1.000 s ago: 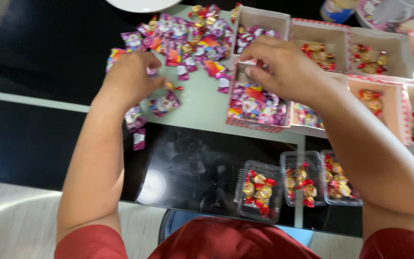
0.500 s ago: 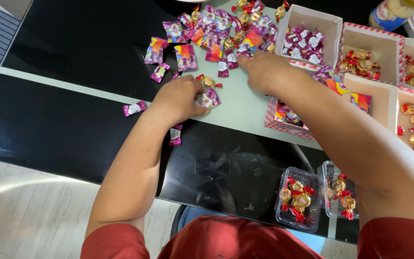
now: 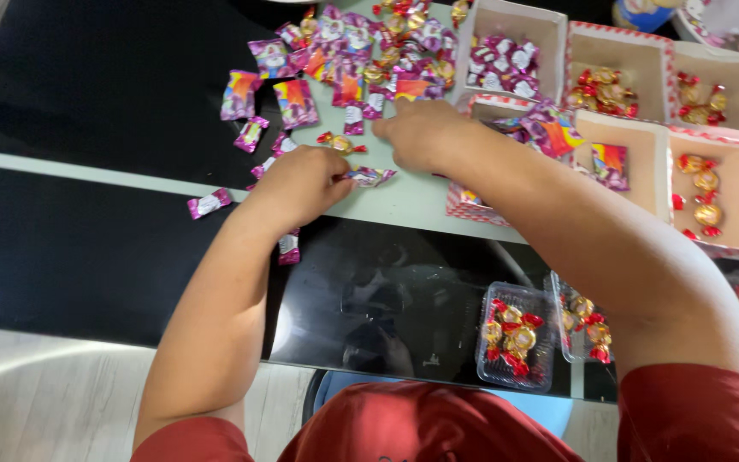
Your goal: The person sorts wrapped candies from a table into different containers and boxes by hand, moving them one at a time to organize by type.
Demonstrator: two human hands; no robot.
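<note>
In the middle of the frame the left hand point(image 3: 301, 184) lies on the pale strip of the table point(image 3: 87, 257), its fingers curled and pinching one end of a purple candy point(image 3: 371, 176) that sticks out to the right of the fingertips. The right hand point(image 3: 421, 135) is just above and to the right, fingers bent down together onto the table at the lower edge of the pile point(image 3: 361, 51); I cannot tell if it holds something. A small gold candy point(image 3: 341, 143) with red ends lies between the two hands. The pile, at top centre, is of purple, pink and orange wrappers. At the upper right stand white boxes point(image 3: 617, 81) with red-patterned rims: one with purple candies, others with gold ones, one with flat orange-purple packets. At the lower centre, on the black glass, are two clear trays point(image 3: 515, 346) of gold candies. Compared with half a second ago, both hands sit a little higher in the frame, and the left hand now grips the purple candy.
</note>
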